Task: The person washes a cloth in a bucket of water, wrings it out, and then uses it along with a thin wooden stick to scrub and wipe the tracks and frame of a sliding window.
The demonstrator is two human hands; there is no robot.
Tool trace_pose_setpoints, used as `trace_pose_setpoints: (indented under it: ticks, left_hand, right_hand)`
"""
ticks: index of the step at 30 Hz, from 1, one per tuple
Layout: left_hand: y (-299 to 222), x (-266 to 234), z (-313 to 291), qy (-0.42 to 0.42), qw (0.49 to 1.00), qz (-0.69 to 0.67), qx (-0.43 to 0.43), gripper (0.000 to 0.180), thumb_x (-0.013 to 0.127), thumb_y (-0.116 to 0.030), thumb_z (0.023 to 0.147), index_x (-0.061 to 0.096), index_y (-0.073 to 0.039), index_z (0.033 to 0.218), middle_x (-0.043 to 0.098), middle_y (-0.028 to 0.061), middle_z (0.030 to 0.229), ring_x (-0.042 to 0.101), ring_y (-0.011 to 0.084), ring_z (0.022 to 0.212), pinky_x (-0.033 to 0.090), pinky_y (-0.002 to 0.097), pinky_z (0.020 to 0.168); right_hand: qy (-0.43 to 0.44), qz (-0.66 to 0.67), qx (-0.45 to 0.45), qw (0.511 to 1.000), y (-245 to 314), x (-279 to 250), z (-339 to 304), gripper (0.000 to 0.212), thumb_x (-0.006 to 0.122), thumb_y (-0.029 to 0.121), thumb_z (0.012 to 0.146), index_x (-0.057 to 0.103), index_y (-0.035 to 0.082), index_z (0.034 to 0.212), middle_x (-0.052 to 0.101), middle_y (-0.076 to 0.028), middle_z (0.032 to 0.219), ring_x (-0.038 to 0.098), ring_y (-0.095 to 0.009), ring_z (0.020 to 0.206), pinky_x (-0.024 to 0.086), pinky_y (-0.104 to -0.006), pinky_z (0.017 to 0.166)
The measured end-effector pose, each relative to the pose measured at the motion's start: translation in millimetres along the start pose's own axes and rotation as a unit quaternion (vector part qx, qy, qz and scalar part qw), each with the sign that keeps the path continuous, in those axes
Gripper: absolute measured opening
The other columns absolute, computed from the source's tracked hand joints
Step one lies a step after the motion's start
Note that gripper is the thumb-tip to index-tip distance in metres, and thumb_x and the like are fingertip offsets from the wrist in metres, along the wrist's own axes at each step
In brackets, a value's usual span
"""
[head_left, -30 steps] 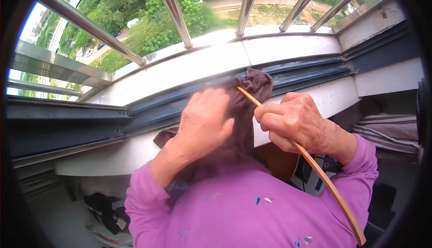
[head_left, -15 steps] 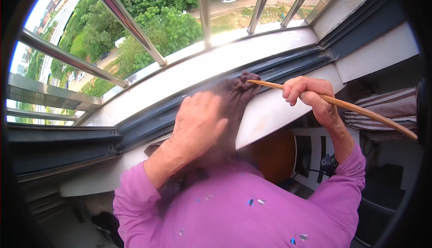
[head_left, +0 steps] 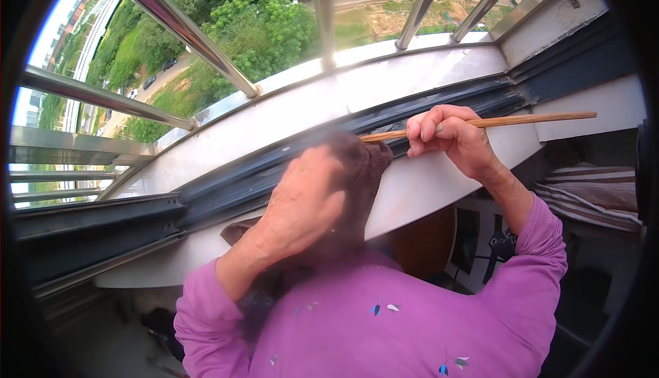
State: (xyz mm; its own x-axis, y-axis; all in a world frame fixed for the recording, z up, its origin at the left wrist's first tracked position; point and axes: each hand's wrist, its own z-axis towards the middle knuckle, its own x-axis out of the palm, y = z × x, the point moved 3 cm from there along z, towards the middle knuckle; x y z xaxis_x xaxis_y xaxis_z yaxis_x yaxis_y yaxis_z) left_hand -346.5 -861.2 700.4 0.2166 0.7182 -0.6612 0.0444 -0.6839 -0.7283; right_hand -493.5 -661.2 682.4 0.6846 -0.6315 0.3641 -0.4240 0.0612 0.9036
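My right hand [head_left: 449,139] is closed round a long, thin wooden chopstick [head_left: 535,119], held nearly level, its thick end sticking out to the right. The other end goes into the folds of a dark brown cloth [head_left: 364,186]. The cloth lies over the inner ledge and the dark window track and hangs down towards me. My left hand [head_left: 302,199] grips this cloth left of the stick's tip, thumb on the near side. That hand is smeared by motion, and its fingertips are partly hidden in the fabric.
The dark metal window track [head_left: 226,199] runs across in front of me, with a white outer sill [head_left: 274,131] behind it. Steel bars [head_left: 322,14] stand beyond, with trees and a road far below. On the right lies striped fabric [head_left: 590,193] beside the white inner ledge [head_left: 412,193].
My right hand has shifted slightly left, and the chopstick has swung from slanting down at the right to nearly level, its tip deeper in the cloth. My left hand stays at the cloth, fingers more curled.
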Motion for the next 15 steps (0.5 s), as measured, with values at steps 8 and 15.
trace_pose_setpoints:
  ticks: [8, 15]
  left_hand:
    - [15, 0, -8, -0.091, 0.983, -0.158, -0.023, 0.030, 0.049, -0.004, 0.084, 0.047, -0.002, 0.114, 0.049, 0.0173, 0.125, 0.047, 0.0282, 0.118, 0.033, 0.0328, 0.101]
    - [34, 14, -4, -0.204, 0.944, -0.249, -0.071, 0.036, 0.051, 0.004, 0.083, 0.047, -0.001, 0.119, 0.052, 0.0057, 0.114, 0.050, 0.0150, 0.108, 0.036, 0.0270, 0.098]
  right_hand:
    - [-0.009, 0.122, 0.045, 0.991, -8, 9, 13, 0.019, 0.039, 0.005, 0.082, 0.056, -0.002, 0.082, 0.060, -0.016, 0.096, 0.063, -0.027, 0.079, 0.052, -0.0409, 0.079]
    - [-0.054, 0.179, 0.050, 0.981, -16, 27, 21, 0.012, 0.053, 0.010, 0.080, 0.058, 0.000, 0.083, 0.061, -0.012, 0.085, 0.062, -0.025, 0.071, 0.053, -0.0450, 0.075]
